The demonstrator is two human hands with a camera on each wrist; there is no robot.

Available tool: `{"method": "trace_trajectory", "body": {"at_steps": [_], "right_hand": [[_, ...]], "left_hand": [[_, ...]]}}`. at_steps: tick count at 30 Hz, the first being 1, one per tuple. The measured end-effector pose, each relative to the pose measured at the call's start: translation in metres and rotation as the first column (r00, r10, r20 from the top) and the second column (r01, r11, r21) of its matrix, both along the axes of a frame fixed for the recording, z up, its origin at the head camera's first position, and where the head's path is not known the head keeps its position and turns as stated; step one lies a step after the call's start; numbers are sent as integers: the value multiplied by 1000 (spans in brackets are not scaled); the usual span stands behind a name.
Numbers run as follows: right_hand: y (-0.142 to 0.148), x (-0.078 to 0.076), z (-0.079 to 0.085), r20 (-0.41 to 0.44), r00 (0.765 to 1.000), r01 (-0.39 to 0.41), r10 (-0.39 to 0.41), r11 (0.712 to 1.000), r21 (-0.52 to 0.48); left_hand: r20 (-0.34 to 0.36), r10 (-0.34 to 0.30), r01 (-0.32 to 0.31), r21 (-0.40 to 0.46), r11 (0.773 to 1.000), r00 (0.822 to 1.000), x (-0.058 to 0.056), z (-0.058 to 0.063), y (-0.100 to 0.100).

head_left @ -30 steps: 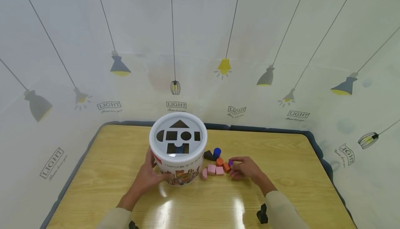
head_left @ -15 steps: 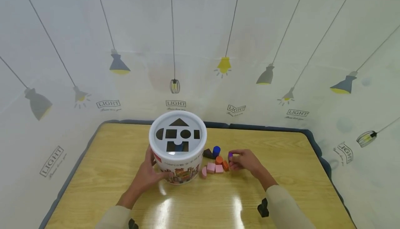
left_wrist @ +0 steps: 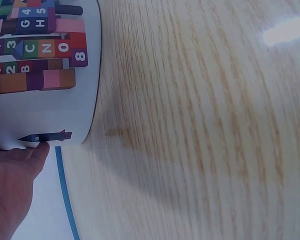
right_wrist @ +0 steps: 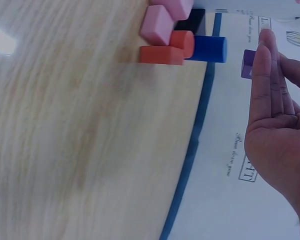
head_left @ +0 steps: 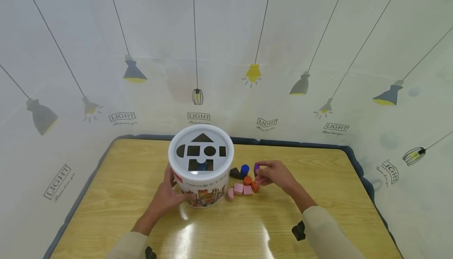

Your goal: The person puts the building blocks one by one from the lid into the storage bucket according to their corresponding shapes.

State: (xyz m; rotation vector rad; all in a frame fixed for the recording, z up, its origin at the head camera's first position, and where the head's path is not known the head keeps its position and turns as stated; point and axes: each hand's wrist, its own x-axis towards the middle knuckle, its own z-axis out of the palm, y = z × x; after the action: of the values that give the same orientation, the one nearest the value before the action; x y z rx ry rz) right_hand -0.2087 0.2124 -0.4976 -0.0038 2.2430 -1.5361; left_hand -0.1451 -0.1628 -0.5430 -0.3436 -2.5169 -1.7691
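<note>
A white bucket (head_left: 209,180) with printed block pictures stands on the table under a white lid (head_left: 201,164) that has several shaped holes. Around the bucket's left side my left hand (head_left: 168,196) holds it, thumb across the front. My right hand (head_left: 277,174) pinches a purple block (head_left: 256,168) between thumb and fingers, raised above the table; the right wrist view shows part of this purple block (right_wrist: 247,64) beyond the fingers. Close by lie a blue cylinder (head_left: 244,169), an orange cylinder (head_left: 247,180), an orange block (head_left: 255,186), several pink blocks (head_left: 238,189) and a dark block (head_left: 235,173).
The wooden table (head_left: 116,196) has a dark blue edge (head_left: 283,143) along its back and sides. A light wall covering (head_left: 226,35) printed with hanging lamps surrounds it. The loose blocks sit just right of the bucket.
My right hand has lifted the purple block off the table from beside the orange block and carried it slightly up and left. My left hand stays on the bucket.
</note>
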Motion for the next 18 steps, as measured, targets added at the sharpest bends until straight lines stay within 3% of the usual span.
{"method": "trace_trajectory", "body": {"at_steps": [18], "right_hand": [[-17,7,53,-101,991,-96,89,993,-73]], "left_hand": [[-8,-12,12,6,1000,1000,-2,-3,0]]}}
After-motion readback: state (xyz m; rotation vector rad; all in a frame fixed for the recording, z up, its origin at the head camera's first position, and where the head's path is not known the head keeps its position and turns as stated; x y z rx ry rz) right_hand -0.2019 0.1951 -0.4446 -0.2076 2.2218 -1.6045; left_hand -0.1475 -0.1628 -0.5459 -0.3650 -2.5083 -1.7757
